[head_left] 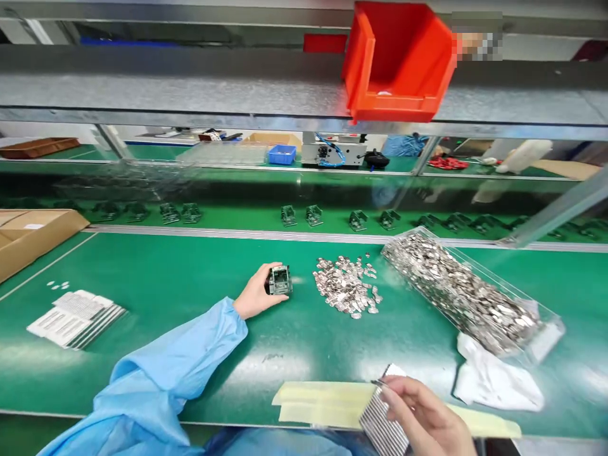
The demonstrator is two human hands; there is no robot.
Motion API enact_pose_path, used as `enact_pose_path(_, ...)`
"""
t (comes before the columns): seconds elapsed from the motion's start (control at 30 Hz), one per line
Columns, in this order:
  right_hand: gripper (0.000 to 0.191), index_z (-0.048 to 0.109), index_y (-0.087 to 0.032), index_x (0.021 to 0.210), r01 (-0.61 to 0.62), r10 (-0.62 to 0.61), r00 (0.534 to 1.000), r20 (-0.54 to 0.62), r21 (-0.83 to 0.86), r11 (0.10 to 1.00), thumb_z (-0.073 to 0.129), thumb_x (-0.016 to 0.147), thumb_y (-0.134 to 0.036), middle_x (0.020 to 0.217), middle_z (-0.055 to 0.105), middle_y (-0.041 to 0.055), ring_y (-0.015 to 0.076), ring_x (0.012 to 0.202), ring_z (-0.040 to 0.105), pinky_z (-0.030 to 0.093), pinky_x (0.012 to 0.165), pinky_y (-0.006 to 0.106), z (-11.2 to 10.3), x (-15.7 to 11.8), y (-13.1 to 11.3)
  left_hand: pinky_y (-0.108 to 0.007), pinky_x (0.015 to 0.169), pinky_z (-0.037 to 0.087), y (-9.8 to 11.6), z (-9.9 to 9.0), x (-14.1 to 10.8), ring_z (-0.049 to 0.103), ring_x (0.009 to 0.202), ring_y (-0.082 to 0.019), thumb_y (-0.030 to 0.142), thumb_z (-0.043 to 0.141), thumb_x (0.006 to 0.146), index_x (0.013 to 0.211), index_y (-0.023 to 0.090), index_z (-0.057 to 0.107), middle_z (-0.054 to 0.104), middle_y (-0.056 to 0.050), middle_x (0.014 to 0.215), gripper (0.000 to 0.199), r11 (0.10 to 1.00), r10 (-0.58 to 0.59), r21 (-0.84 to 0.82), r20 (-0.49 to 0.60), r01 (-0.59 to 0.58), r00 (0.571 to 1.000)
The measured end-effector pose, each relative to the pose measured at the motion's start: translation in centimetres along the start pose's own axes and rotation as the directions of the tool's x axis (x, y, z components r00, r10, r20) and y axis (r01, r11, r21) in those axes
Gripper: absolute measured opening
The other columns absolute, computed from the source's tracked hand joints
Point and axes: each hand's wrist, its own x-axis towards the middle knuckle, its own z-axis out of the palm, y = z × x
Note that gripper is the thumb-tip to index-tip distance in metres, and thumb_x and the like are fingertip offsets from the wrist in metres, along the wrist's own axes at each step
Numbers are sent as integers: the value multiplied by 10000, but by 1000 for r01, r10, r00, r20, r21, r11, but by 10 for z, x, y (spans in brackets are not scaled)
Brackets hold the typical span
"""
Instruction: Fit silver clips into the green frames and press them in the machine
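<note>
My left hand (260,292) is out over the green bench, its fingers and thumb closed round the sides of a small dark open-framed part (279,280) with a pale rim. Near the bench's front edge, my right hand (422,415) pinches a silver-and-white striped piece (384,423); I cannot tell exactly what it is. Pale yellow tape (327,402) runs along the edge beneath it. Just right of the held part lies a loose pile of small shiny metal pieces (342,284). A clear tray (468,291) full of similar pieces sits farther right.
A white cloth (496,380) lies below the tray. Stacked printed white sheets (78,320) and a cardboard box (35,237) are at the left. Several dark parts (314,216) stand in a row on the green strip behind. Overhead, a red bin (396,107) overhangs the metal shelf (190,82).
</note>
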Motion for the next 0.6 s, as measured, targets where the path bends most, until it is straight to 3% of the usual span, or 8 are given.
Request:
enact_pose_path(0.07, 315, 701, -212, 741, -19, 20, 1000, -20, 51, 999, 671, 796, -521, 829, 680, 70, 195, 685, 646, 559, 588, 241, 15, -1, -13, -383, 904, 545, 22, 28, -13, 632, 1061, -246, 369, 785, 672, 1214, 198, 451, 536, -126, 1254, 659, 981, 22, -191, 20, -18, 1000)
enact_pose_path(0.17, 299, 683, -203, 687, 22, -18, 998, -67, 56, 998, 680, 789, -484, 954, 658, 111, 263, 936, 636, 551, 722, 301, 30, 1, -19, -328, 802, 569, 61, 66, -39, 649, 947, -203, 342, 790, 695, 1202, 212, 446, 576, -89, 1156, 627, 881, 44, -473, 144, 30, 989)
enact_pose_path(0.23, 236, 689, -207, 690, 23, -20, 996, -85, 40, 999, 687, 792, -419, 1023, 643, 123, 284, 1050, 599, 519, 827, 352, 36, 3, -16, -289, 751, 563, 81, 81, -52, 645, 880, -176, 308, 797, 695, 1201, 218, 449, 598, -66, 1087, 621, 840, 65, -537, 246, 80, 967)
enact_pose_path(0.37, 113, 701, -220, 688, 23, -23, 994, -107, -5, 1000, 687, 770, -296, 1129, 612, 112, 294, 1133, 553, 402, 991, 440, 45, 1, -8, -243, 710, 529, 97, 93, -63, 627, 804, -147, 252, 791, 689, 1159, 202, 491, 627, -43, 976, 560, 812, 52, -552, 392, 189, 919)
enact_pose_path(0.6, 95, 699, -222, 687, 17, -16, 990, -137, 8, 1000, 678, 768, -265, 1143, 595, 96, 281, 1101, 551, 394, 970, 432, 56, -1, 0, -233, 696, 506, 96, 95, -69, 645, 760, -135, 178, 696, 745, 1221, 191, 457, 654, -41, 941, 533, 797, 37, -537, 500, 276, 865)
